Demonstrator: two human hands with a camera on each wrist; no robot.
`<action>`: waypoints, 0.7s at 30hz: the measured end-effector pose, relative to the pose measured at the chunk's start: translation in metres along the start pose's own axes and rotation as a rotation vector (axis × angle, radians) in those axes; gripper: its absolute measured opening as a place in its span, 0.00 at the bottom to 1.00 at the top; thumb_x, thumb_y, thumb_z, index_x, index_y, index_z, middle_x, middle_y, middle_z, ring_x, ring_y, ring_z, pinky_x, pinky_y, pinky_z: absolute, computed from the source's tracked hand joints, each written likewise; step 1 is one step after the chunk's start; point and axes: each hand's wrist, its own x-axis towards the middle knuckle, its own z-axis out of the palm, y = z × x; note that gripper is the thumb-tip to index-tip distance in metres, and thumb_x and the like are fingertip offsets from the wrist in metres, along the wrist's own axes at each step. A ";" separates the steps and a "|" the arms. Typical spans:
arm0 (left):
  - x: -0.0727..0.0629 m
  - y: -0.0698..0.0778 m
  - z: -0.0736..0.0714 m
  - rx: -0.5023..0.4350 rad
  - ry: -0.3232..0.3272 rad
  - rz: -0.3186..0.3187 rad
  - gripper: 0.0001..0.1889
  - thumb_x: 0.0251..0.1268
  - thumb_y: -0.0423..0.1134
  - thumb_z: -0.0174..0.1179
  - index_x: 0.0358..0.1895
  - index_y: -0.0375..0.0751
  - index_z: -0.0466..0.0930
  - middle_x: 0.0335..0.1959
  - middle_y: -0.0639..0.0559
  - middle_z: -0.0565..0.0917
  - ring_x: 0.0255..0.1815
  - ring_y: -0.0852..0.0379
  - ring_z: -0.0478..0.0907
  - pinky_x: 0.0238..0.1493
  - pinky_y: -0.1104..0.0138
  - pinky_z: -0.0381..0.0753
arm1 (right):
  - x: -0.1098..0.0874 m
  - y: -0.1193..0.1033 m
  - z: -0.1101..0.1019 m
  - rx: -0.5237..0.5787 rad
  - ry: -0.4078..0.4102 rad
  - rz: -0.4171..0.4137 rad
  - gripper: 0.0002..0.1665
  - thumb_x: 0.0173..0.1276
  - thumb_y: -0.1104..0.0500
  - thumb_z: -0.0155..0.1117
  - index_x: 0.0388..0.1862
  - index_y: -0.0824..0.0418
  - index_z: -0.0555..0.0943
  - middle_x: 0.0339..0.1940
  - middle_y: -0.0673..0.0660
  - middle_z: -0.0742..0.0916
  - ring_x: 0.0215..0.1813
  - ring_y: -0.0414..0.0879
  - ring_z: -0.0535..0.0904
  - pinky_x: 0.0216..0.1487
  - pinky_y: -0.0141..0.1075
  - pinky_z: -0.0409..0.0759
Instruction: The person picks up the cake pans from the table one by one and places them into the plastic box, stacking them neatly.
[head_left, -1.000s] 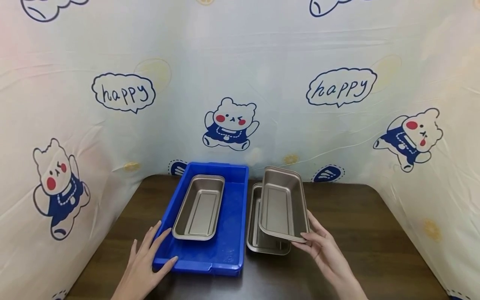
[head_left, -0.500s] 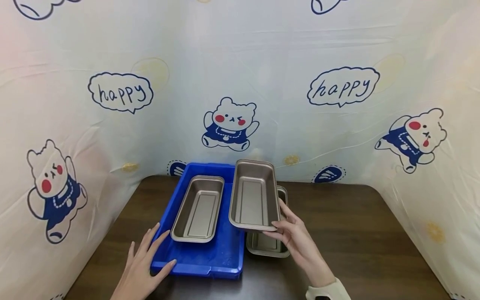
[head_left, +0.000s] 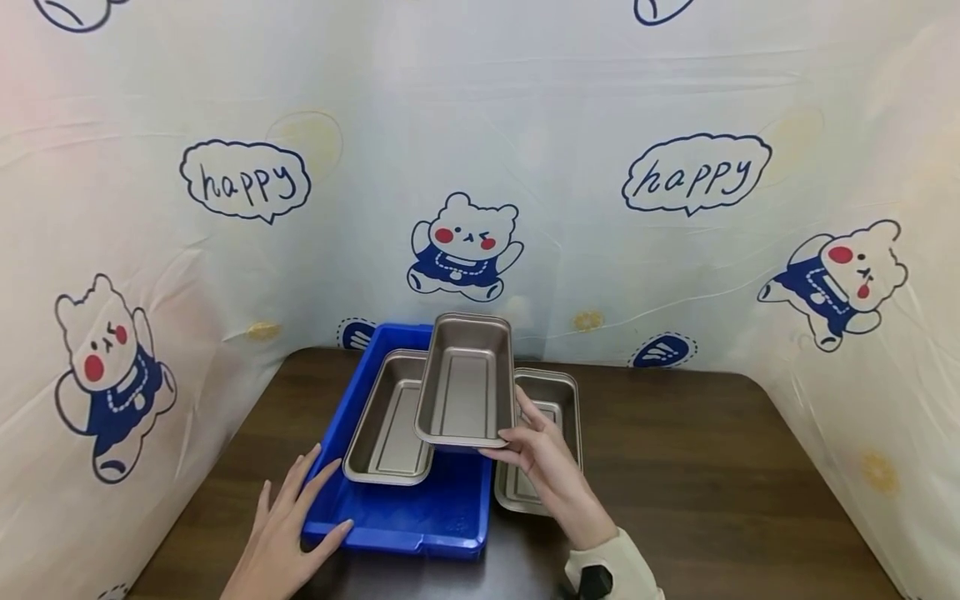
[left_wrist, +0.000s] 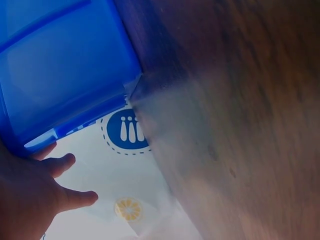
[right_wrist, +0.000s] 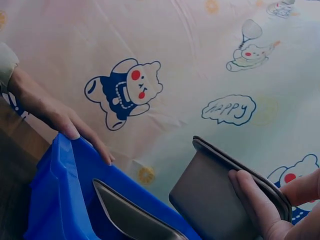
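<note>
My right hand (head_left: 543,462) grips a brownish-grey metal loaf pan (head_left: 465,383) by its near right corner, thumb over the rim and fingers beneath. This pan is raised over the blue plastic tray (head_left: 450,546) and overlaps the right side of a second loaf pan (head_left: 386,446), which lies in the tray's left part. In the right wrist view the held pan (right_wrist: 215,195) shows its outer side, tilted, above the tray. My left hand (head_left: 288,529) rests on the tray's left rim near the front corner, its fingers spread.
A third loaf pan (head_left: 525,492) stands on the dark wooden table (head_left: 675,467), right of the tray and partly hidden behind my right hand. A pale cloth (head_left: 555,125) printed with bears surrounds the table at the back and sides.
My right hand has carried the held loaf pan leftward, from above the pan on the table to over the tray. My left hand stays on the tray's rim.
</note>
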 end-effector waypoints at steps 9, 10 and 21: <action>-0.002 -0.002 0.000 -0.023 0.021 0.031 0.42 0.59 0.49 0.77 0.77 0.46 0.70 0.85 0.43 0.56 0.79 0.22 0.55 0.70 0.19 0.33 | 0.018 0.020 0.019 -0.034 -0.034 0.012 0.52 0.70 0.78 0.47 0.89 0.61 0.43 0.78 0.82 0.64 0.53 0.53 0.85 0.61 0.52 0.83; -0.002 -0.002 0.000 -0.025 0.022 0.032 0.42 0.60 0.49 0.77 0.78 0.46 0.70 0.85 0.42 0.57 0.79 0.22 0.55 0.70 0.20 0.33 | 0.019 0.023 0.022 -0.033 -0.041 0.011 0.52 0.71 0.78 0.47 0.89 0.61 0.42 0.78 0.82 0.64 0.57 0.56 0.84 0.61 0.52 0.83; -0.002 -0.002 0.000 -0.019 0.012 0.021 0.42 0.60 0.49 0.76 0.77 0.45 0.70 0.84 0.40 0.58 0.80 0.22 0.54 0.70 0.20 0.33 | 0.028 0.055 0.047 0.007 -0.055 0.049 0.54 0.68 0.80 0.47 0.89 0.56 0.44 0.84 0.79 0.49 0.51 0.54 0.81 0.60 0.52 0.84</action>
